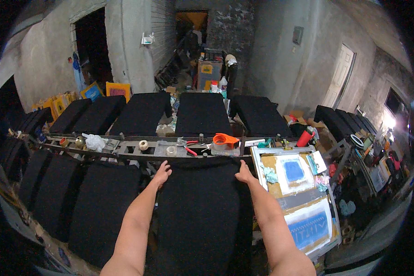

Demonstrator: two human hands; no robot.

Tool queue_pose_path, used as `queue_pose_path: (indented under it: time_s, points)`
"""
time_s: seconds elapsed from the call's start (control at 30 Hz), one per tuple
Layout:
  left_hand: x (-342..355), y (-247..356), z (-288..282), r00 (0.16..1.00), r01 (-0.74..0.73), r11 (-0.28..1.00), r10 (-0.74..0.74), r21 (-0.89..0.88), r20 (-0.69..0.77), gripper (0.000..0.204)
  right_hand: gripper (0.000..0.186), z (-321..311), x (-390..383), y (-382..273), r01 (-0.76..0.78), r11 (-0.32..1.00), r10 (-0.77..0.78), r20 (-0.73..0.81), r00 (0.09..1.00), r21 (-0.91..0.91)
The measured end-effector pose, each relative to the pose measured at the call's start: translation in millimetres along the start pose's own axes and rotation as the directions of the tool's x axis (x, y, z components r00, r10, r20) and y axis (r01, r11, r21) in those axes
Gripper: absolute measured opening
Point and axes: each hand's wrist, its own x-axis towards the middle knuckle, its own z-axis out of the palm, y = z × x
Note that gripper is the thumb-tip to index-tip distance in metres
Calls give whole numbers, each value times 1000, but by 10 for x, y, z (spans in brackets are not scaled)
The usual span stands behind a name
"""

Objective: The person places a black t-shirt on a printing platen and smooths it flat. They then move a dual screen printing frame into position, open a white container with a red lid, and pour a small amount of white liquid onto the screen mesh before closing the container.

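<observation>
A black cloth (202,211) lies spread over a long flat board in front of me, its far edge close to a dark rail. At its far left corner, my left hand (161,175) grips the side of the cloth, thumb toward the top. Opposite it, my right hand (244,174) has hold of the far right side in the same way. Both arms are stretched forward along the cloth's sides. The fingers curling under the edges are partly hidden. Just right of my right hand is a framed printing screen (302,198) with blue stencil areas.
Across the rail (147,154) lie an orange scoop-like tool (225,139), red-handled pliers (191,151), tape rolls (143,145) and a white plastic bag (95,142). More black-covered boards (202,115) stand beyond and to the left. A red bottle (305,137) is behind the screen.
</observation>
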Motion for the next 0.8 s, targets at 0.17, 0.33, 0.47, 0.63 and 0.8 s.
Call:
queue_pose_path:
  time_s: [0.17, 0.33, 0.47, 0.63, 0.8]
  points:
    - [-29, -22, 46, 988, 60, 960, -97, 273, 123, 78, 95, 17, -87, -59, -44, 998, 24, 350, 937, 49]
    - [-234, -399, 115, 999, -43, 887, 26, 460, 43, 78, 88, 117, -402, 78, 11, 998, 13, 355, 935, -66]
    - [-508, -679, 84, 995, 65, 931, -33, 358, -96, 81, 79, 257, -851, 209, -29, 998, 48, 332, 942, -63]
    - [-879, -885, -32, 990, 71, 980, -92, -188, -106, 77, 68, 405, -1363, 199, -55, 993, 73, 172, 982, -108]
    - [-1331, -1051, -95, 993, 81, 959, -100, -270, -56, 72, 59, 424, -1884, 148, -34, 984, 51, 96, 994, -174]
